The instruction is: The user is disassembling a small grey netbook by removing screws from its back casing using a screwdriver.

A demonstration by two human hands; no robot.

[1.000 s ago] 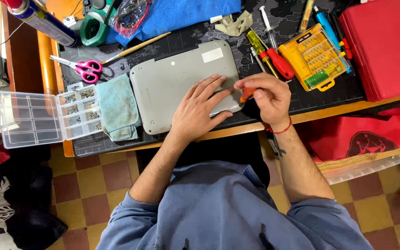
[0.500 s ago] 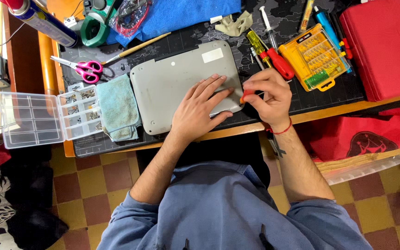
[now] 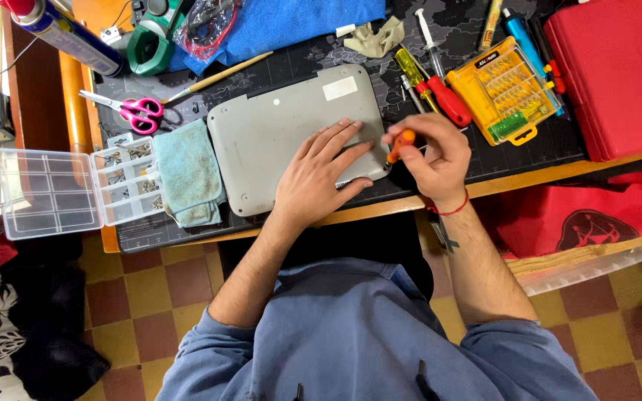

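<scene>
From the head view, my left hand (image 3: 313, 178) lies flat and unclenched on the grey laptop (image 3: 284, 134), base up on the table (image 3: 529, 160). My right hand (image 3: 436, 152) pinches the orange screwdriver (image 3: 397, 145) at its corner; the cover is still on. The clear organizer box (image 3: 124, 182) holds small parts, and the yellow bit case (image 3: 503, 89) holds bits.

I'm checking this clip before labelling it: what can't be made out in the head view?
- Tip of the orange screwdriver: hidden by the right hand, so contact with the grey laptop is unclear.
- Laptop's near right corner: covered by the left hand.
- Contents of the clear parts box: too small to identify.
- Red case: cut off by the top edge.
</scene>
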